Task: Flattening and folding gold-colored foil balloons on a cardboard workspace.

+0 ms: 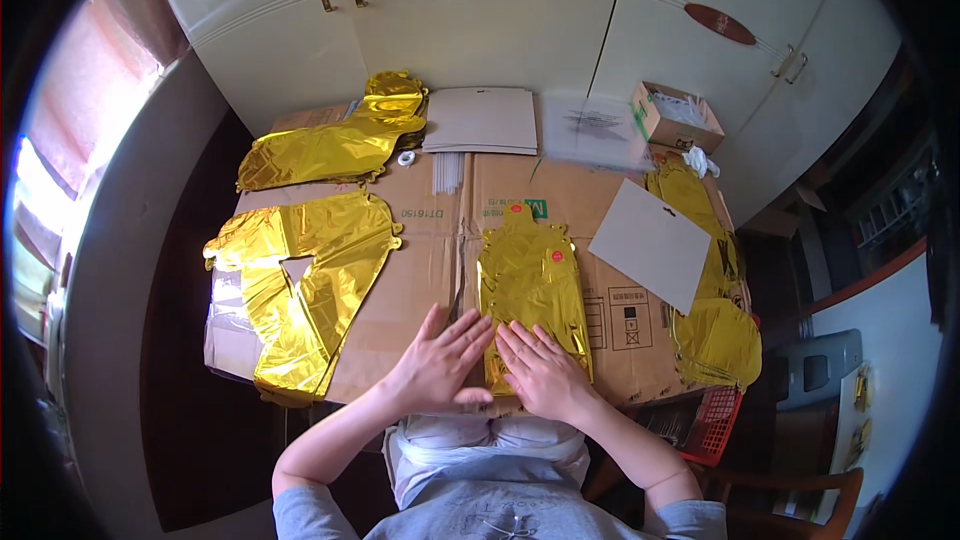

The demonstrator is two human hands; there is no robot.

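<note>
In front of me a flat gold foil balloon (530,270), folded into a narrow upright shape with two small red round stickers, lies on cardboard. My right hand (543,372) rests flat on its lower part, fingers stretched out. At its lower left edge is my left hand (443,360), fingers extended and thumb apart, with the fingertips over the foil's border. Neither hand grips anything. To the left lies another gold foil balloon (325,275), flat and bent into an angled shape. More gold foil (335,145) is spread farther back on the left.
Flattened cardboard (420,270) covers the table. A white card (655,245) lies over gold foil (715,340) on the right. At the back are grey-white cards (480,120), clear plastic bags (595,130), white strips (447,172), a tape roll (406,158) and a small box (678,115).
</note>
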